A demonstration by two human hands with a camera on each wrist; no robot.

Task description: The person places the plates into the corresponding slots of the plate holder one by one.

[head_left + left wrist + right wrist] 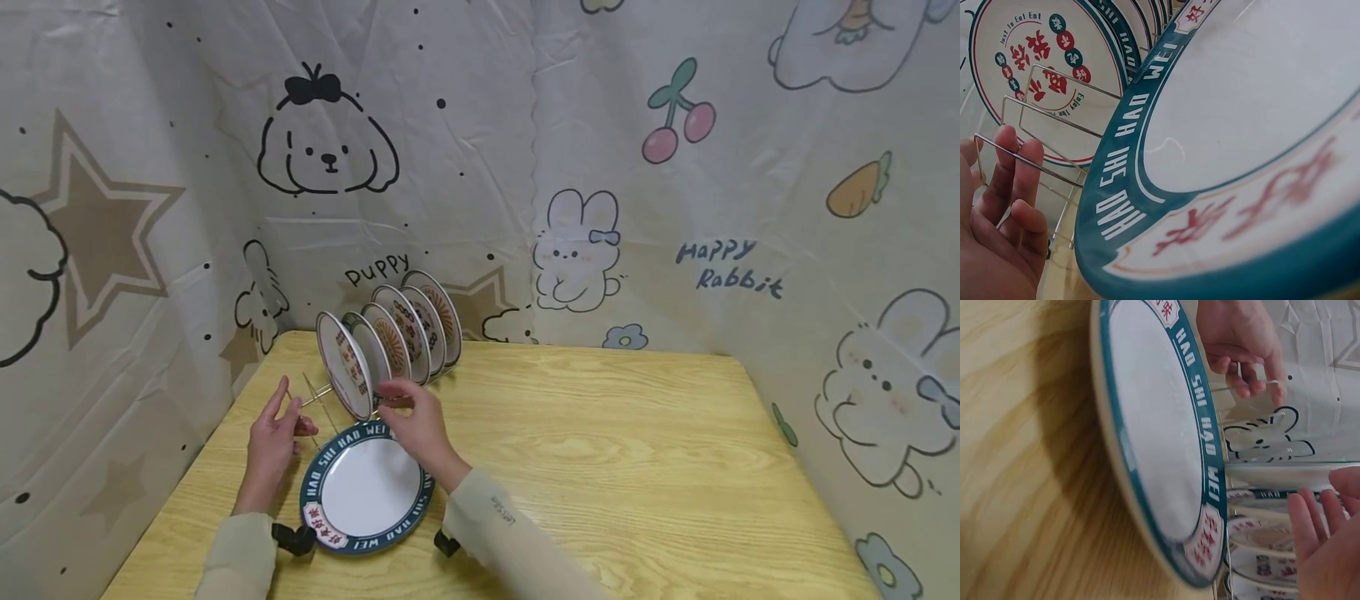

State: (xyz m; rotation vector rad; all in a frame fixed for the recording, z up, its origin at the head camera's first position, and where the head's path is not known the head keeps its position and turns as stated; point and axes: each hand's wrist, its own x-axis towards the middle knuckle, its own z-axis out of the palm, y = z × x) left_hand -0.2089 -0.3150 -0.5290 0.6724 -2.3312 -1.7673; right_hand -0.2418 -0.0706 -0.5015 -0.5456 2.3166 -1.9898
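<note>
A wire dish rack [1054, 114] holds several patterned plates upright in a row. The fingers of my left hand [272, 446] curl round the end wire of the rack. My right hand [422, 425] is beside the nearest racked plate [343, 367], a white one with red and teal lettering, its fingers loosely bent and nothing gripped between them. In front of the rack, a white plate with a teal rim [371, 487] stands tilted, its far edge at the rack wires. Neither hand holds this plate.
Under everything is a wood-grain table [615, 467]. A cartoon-printed cloth [480, 142] hangs round its back and sides. Black straps with small mounts [294, 539] sit at both wrists. The other racked plates [431, 321] stand toward the back.
</note>
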